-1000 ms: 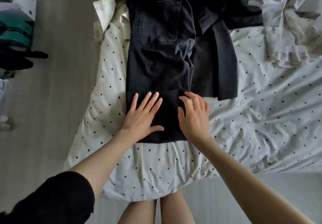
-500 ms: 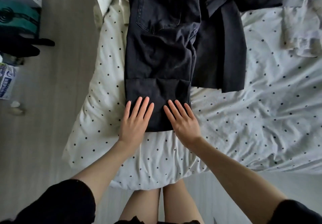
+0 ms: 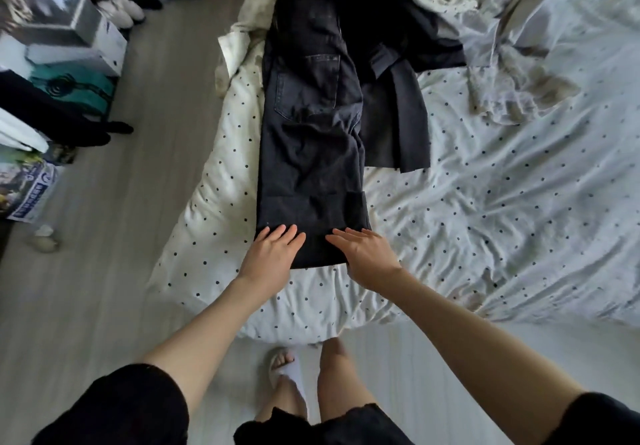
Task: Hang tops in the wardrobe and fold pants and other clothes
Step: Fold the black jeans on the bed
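While the black pants [image 3: 311, 153] are pressed flat on the bed [image 3: 502, 202] by both released hands, left hand [image 3: 272, 254] and right hand [image 3: 367, 254], only one fold is made and other clothes [image 3: 394, 112] are left.

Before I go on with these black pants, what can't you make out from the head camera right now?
- Black pants, head view: the waistband end runs into the dark clothes at the top.
- Near hem: partly covered by the left hand and right hand.
- Dark garment beside the pants: half hidden under them, type unclear.
- Wardrobe: not in view.
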